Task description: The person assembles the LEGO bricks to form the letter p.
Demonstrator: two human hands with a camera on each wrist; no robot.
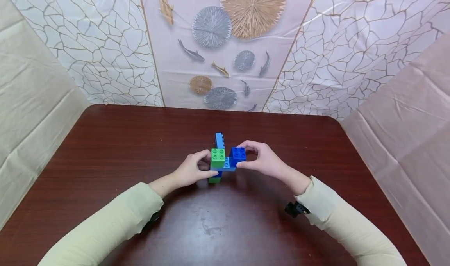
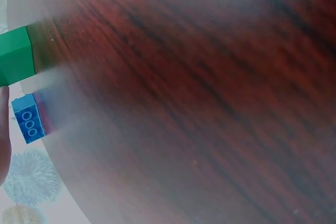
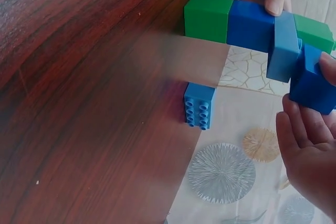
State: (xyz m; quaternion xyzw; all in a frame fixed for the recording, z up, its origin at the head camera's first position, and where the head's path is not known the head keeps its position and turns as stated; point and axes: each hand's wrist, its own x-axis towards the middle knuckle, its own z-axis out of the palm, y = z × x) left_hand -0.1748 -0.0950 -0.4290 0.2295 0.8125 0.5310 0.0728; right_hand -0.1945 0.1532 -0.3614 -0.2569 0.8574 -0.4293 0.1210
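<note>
Green and blue blocks, joined in an upright stack, are being held between the two hands near the middle of the brown table. At its left side, the stack is being gripped by the left hand, between thumb and fingers. From the right, a dark blue block is being pinched by the right hand at the right end of the light blue crosspiece; whether it is being fully seated cannot be told. Beyond the stack, a light blue brick is resting on its side, apart from both hands.
</note>
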